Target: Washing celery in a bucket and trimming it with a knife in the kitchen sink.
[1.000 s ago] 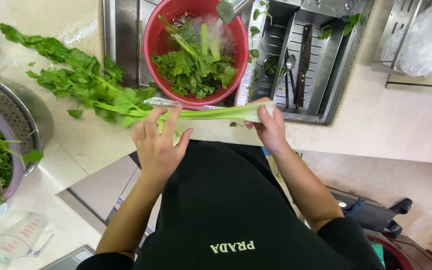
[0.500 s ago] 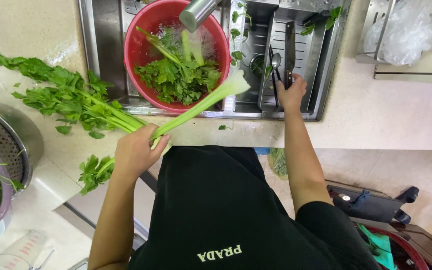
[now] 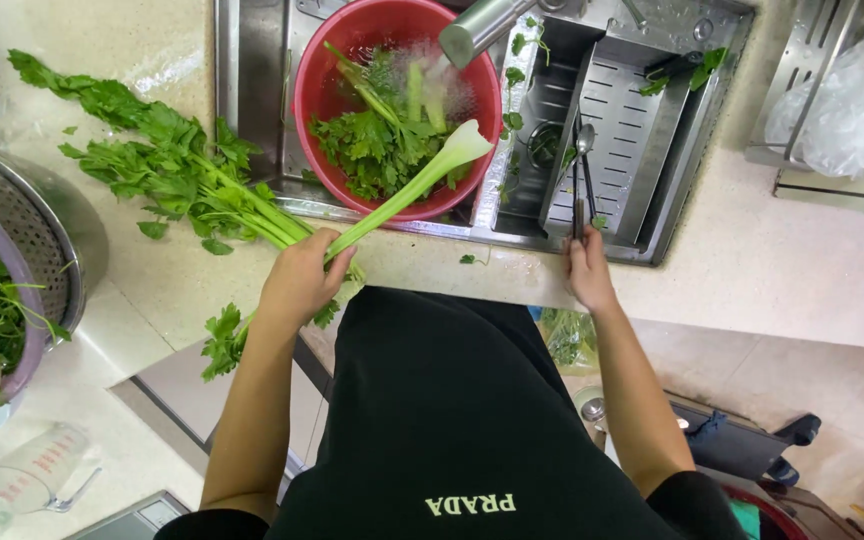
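Observation:
My left hand (image 3: 300, 282) is closed around a long celery stalk (image 3: 402, 190) at the counter's front edge. The stalk's pale cut end points up over the red basin (image 3: 300, 110), and its leaves hang below my wrist. The basin sits in the steel sink (image 3: 252, 90) and holds wet celery leaves and stalks under the faucet (image 3: 480, 30). At the sink's front rim, my right hand (image 3: 588, 272) grips the lower end of a long dark metal tool (image 3: 582, 165), which lies up along the sink's drain tray (image 3: 624, 120).
A pile of leafy celery (image 3: 162, 170) lies on the counter left of the sink. A metal colander (image 3: 47, 240) with greens stands at the far left, with a clear measuring cup (image 3: 32, 472) below it. A rack with a plastic bag (image 3: 842, 100) is at the right.
My right hand let go of the stalk's end and moved right to the dark tool at the sink. My left hand swung the stalk so that its cut end points over the basin.

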